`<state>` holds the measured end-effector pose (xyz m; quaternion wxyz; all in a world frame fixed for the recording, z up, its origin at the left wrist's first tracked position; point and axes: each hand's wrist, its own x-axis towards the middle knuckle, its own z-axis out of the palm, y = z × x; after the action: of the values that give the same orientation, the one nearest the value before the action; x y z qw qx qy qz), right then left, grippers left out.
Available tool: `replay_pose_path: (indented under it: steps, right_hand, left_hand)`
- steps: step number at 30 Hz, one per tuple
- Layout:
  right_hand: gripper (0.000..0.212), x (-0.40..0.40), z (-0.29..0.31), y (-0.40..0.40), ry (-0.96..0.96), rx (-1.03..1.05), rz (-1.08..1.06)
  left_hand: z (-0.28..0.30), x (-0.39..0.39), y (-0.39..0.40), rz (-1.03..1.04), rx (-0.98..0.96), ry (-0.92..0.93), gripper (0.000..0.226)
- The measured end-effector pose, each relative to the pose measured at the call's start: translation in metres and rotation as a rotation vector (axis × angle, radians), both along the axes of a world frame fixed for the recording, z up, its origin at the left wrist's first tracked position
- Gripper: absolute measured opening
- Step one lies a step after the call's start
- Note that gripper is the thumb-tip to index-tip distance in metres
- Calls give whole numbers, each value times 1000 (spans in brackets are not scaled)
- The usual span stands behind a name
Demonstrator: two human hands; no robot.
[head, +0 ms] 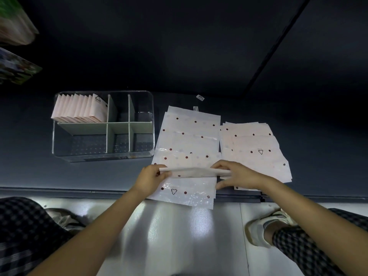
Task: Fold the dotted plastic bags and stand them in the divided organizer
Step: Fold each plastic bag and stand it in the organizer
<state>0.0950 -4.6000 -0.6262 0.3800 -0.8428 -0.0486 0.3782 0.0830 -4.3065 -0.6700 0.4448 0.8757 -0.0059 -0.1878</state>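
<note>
A pale pink bag with dark red dots (194, 172) is lifted at its fold, a little above the pile. My left hand (152, 179) pinches its left end and my right hand (238, 175) pinches its right end. Beneath lies a flat pile of dotted bags (187, 136), the nearest one (185, 193) hanging over the platform's front edge. A second spread pile (256, 148) lies to the right. The clear divided organizer (59, 154) stands at the left. Several folded bags (79, 109) stand upright in its back-left compartment.
Everything lies on a dark low platform (29, 156) whose front edge runs across the view. My knees in checked trousers and a pale shoe (264, 230) rest on the shiny floor in front. Two small labels (200, 98) lie behind the piles. Coloured packs (14, 22) sit at far left.
</note>
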Motion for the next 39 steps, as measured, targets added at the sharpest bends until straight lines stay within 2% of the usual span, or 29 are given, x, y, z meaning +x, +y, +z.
replay_pose_path:
  steps: [4,5,6,8,9,12,14,16,19,23,25,27,28,29,31,33,36,39]
  right_hand:
    - [21,7,-12,-1,-12,148,-343]
    - [11,8,-15,3,-36,129,-414]
    - [10,10,-17,7,-78,83,-457]
    - [31,14,-25,13,-168,-90,-458]
    - [34,15,-28,15,-186,-168,-439]
    - [22,14,-33,20,-211,-253,-431]
    - [16,13,-34,21,-219,-245,-449]
    - [24,13,-35,22,-208,-227,-462]
    - [32,13,-36,23,-186,-241,-478]
    - [40,14,-33,26,-144,-267,-511]
    - [43,9,-31,33,-323,-384,-548]
    - [44,-1,-30,48,-672,-426,-510]
    - [45,-4,-30,60,-775,-364,-446]
    - [45,-6,-31,72,-800,-299,-326]
    - [49,-6,-39,94,-741,-252,5]
    - [54,-6,-53,103,-659,-299,202]
    - [68,-5,-68,83,-618,-459,266]
    - [75,-9,-70,53,-594,-581,224]
  left_hand:
    - [2,5,-2,107,-49,104,14]
    - [2,6,-4,137,-51,110,16]
    - [2,7,-6,162,-47,108,19]
    - [3,6,-13,230,-23,91,28]
    - [4,4,-18,274,4,70,36]
    - [8,-14,-37,371,157,-154,62]
    - [7,-24,-48,262,240,-365,64]
    - [1,-27,-55,-38,336,-448,61]
    - [-13,-19,-57,-370,577,-362,68]
    - [-26,-12,-52,-484,727,-281,78]
    - [-29,-13,-51,-499,740,-276,81]
    - [-30,-14,-51,-495,747,-269,82]
    - [-30,-13,-52,-489,748,-268,83]
    - [-30,-13,-52,-486,748,-266,84]
    - [-29,-13,-53,-495,755,-259,82]
    - [-30,-13,-52,-510,766,-261,79]
    - [-30,-13,-51,-503,744,-272,81]
    - [-30,-13,-50,-506,724,-282,80]
